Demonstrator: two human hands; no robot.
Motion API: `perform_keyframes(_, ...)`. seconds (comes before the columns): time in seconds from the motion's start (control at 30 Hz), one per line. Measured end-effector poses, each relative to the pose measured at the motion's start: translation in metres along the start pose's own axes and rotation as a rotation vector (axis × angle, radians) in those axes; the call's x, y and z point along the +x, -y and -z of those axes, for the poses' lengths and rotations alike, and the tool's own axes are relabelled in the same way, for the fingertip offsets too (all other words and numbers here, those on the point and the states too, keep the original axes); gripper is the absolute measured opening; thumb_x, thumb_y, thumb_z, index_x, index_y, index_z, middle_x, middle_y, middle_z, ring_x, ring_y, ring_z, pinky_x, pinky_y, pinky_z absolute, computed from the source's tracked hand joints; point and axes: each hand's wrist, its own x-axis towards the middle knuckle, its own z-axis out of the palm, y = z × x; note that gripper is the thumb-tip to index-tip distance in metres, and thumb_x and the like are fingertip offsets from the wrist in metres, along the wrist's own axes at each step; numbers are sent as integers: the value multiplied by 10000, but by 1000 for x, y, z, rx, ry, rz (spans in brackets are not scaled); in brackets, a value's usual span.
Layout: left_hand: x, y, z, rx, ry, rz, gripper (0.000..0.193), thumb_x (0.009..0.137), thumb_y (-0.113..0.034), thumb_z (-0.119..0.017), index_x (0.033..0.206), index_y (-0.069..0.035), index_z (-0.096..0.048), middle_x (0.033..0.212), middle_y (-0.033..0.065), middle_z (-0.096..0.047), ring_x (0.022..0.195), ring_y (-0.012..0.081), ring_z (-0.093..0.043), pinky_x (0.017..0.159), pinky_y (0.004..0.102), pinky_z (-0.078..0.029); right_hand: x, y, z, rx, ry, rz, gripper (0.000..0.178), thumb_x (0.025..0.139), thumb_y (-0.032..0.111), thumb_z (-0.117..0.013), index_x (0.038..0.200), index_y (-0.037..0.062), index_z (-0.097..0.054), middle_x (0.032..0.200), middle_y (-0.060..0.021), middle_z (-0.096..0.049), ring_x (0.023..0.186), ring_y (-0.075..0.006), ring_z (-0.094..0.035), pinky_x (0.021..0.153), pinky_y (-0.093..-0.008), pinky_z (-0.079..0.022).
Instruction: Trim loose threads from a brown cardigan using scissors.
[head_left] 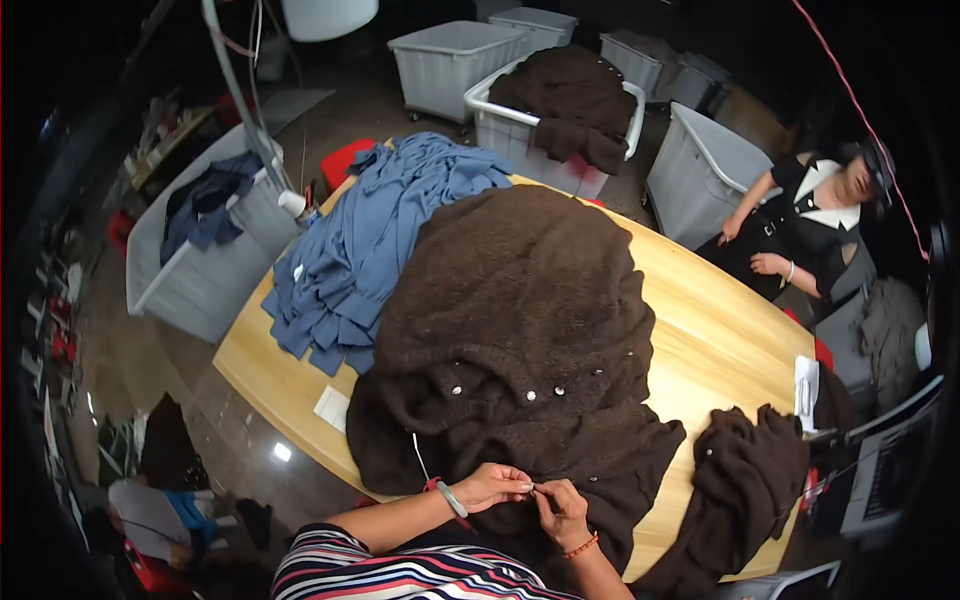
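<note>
Two hands (528, 497) pinch, apparently, one brown garment (520, 330).

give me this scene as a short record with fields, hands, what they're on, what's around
left hand: fingers pinched at the near edge of the brown knit pile
right hand: pinched close beside the left, on the same edge
held item: too small to tell
table: light wood, oval
other cloth: blue garment stack left of the brown pile; separate brown garment at right
bins: grey bin holding brown knits behind the table
other person: seated at far right
</note>
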Motion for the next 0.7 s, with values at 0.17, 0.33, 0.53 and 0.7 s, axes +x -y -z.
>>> perform_keyframes(0.17,-11,3,-2,-33,54,-61,171,888,-101,-676,1025,-9,-632,955,48,-659,826,121,-629,796,243,-527,8,12,9,-52,183,98,210,741,-59,-711,909,15,-610,846,-139,-620,718,-289,-639,617,-343,-521)
perform_keyframes(0.33,-3,5,14,-153,40,9,156,898,-72,-646,1030,10,-645,961,67,-663,853,149,-633,793,264,-529,15,2,1,-89,266,202,228,747,-36,-701,927,25,-576,834,-140,-606,720,-305,-623,614,-360,-517)
perform_keyframes(0.53,-17,3,16,272,-310,-198,166,908,-68,-621,990,74,-644,891,94,-682,732,186,-659,690,319,-569,18,-18,-23,-22,274,269,117,846,82,-618,852,16,-521,769,-132,-498,693,-307,-565,605,-386,-479)
perform_keyframes(0.7,-26,-23,-9,1333,-93,-816,220,857,-63,-605,1067,-15,-651,984,188,-668,905,364,-635,805,401,-510,8,-18,-17,-69,141,238,140,835,85,-624,869,-3,-521,801,-122,-478,682,-291,-569,574,-372,-486)
